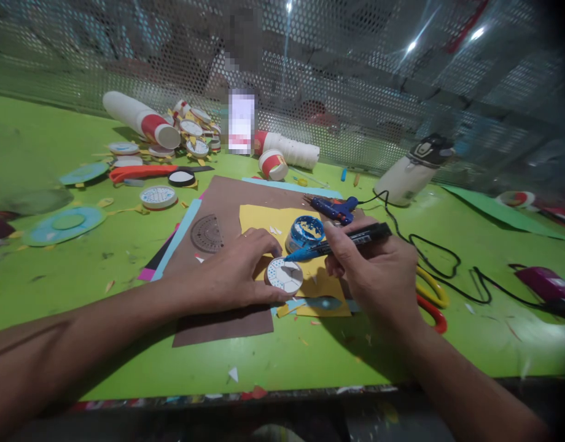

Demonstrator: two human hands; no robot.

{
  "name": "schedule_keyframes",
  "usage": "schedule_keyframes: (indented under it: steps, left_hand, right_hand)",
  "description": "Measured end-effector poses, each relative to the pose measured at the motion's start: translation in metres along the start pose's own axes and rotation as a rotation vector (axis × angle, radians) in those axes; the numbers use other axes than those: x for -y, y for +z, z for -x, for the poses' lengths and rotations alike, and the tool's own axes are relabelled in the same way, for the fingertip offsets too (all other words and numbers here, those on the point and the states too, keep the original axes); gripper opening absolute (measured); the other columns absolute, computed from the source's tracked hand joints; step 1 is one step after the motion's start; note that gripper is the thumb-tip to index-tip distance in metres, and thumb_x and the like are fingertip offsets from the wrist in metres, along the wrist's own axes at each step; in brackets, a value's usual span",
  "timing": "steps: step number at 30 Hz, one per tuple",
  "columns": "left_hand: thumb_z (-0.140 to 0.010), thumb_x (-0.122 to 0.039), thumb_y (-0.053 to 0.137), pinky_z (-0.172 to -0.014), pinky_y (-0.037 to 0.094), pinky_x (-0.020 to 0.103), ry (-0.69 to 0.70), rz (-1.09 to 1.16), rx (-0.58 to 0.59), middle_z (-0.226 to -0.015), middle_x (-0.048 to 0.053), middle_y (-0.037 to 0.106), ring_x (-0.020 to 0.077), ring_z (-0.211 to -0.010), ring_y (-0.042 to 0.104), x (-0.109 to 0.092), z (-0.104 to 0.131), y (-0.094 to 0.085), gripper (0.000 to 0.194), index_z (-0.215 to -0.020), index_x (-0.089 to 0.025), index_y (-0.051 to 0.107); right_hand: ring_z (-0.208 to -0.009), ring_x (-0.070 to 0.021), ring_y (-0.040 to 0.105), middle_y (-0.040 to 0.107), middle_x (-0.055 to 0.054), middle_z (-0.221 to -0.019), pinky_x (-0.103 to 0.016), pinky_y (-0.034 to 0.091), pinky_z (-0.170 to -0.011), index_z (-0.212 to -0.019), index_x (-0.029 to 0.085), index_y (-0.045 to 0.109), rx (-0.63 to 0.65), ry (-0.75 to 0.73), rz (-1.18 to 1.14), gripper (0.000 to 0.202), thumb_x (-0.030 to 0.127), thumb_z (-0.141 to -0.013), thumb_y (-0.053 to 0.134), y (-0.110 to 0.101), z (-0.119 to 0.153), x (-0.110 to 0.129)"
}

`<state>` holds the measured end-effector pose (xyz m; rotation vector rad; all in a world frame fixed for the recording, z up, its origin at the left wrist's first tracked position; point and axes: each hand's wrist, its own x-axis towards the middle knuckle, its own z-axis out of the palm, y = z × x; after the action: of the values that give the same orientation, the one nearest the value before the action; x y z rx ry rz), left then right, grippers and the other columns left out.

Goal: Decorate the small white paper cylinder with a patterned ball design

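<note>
My left hand (243, 270) grips a small round white disc (287, 279) by its edge, thumb at the near side and fingers at the far side. Dark lines divide the disc's face, and blue dots fill its left part. In my right hand (379, 264) is a blue marker (310, 250) with a black barrel, its tip touching or just over the disc's upper edge. Just behind the disc stands an open jar (303, 232) smeared with blue. Yellow paper (259, 216) and brown paper (227, 190) lie beneath, with a clear protractor (207, 233) to the left.
A blue glue gun (335, 209) with a black cord lies beyond my right hand, near a white bottle (402, 178). Scissors handles (432, 288) show beside my right wrist. Paper cups (137, 116), several patterned discs (158, 196) and an orange-handled tool (144, 173) occupy the back left.
</note>
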<state>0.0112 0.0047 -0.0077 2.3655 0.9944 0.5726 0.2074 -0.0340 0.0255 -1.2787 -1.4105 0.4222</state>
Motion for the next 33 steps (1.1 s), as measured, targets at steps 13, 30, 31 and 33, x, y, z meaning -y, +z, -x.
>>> schedule_keyframes:
  steps: [13, 30, 31, 33]
  left_hand:
    - [-0.076, -0.049, 0.073, -0.085, 0.046, 0.041, -0.006, 0.013, 0.007, -0.112, 0.009, 0.058, 0.0269, -0.101, 0.055, 0.0011, 0.0000, 0.0002, 0.047, -0.107, -0.020, 0.054]
    - [-0.077, -0.051, 0.071, -0.082, 0.045, 0.041, 0.015, 0.003, 0.008, -0.110, 0.008, 0.057, 0.0262, -0.098, 0.055, 0.0018, -0.0002, -0.0001, 0.045, -0.106, -0.020, 0.054]
    - [-0.078, -0.051, 0.071, -0.082, 0.045, 0.041, 0.014, 0.003, 0.005, -0.110, 0.008, 0.057, 0.0263, -0.098, 0.055, 0.0016, -0.0002, -0.0001, 0.045, -0.105, -0.020, 0.054]
    - [-0.078, -0.051, 0.070, -0.082, 0.045, 0.040, 0.007, 0.001, 0.006, -0.109, 0.008, 0.058, 0.0265, -0.098, 0.055, 0.0008, -0.0002, -0.0003, 0.044, -0.105, -0.020, 0.054]
  right_hand:
    - [-0.044, -0.0106, 0.051, 0.056, 0.003, -0.050, -0.025, 0.042, -0.046, -0.069, 0.018, 0.059, 0.056, -0.060, 0.105, 0.027, 0.039, -0.081, 0.071, -0.0010, 0.0008, -0.0057]
    - [-0.045, -0.0103, 0.052, 0.059, 0.003, -0.052, -0.023, 0.042, -0.046, -0.070, 0.018, 0.060, 0.113, -0.101, 0.169, 0.027, 0.041, -0.082, 0.070, -0.0005, 0.0006, -0.0051]
    - [-0.045, -0.0105, 0.052, 0.059, 0.003, -0.051, -0.023, 0.042, -0.046, -0.071, 0.018, 0.061, 0.118, -0.104, 0.175, 0.027, 0.041, -0.082, 0.070, -0.0004, 0.0006, -0.0047]
    - [-0.045, -0.0108, 0.052, 0.058, 0.003, -0.050, -0.024, 0.042, -0.046, -0.071, 0.018, 0.062, 0.133, -0.115, 0.199, 0.026, 0.040, -0.082, 0.070, -0.0004, 0.0006, -0.0038]
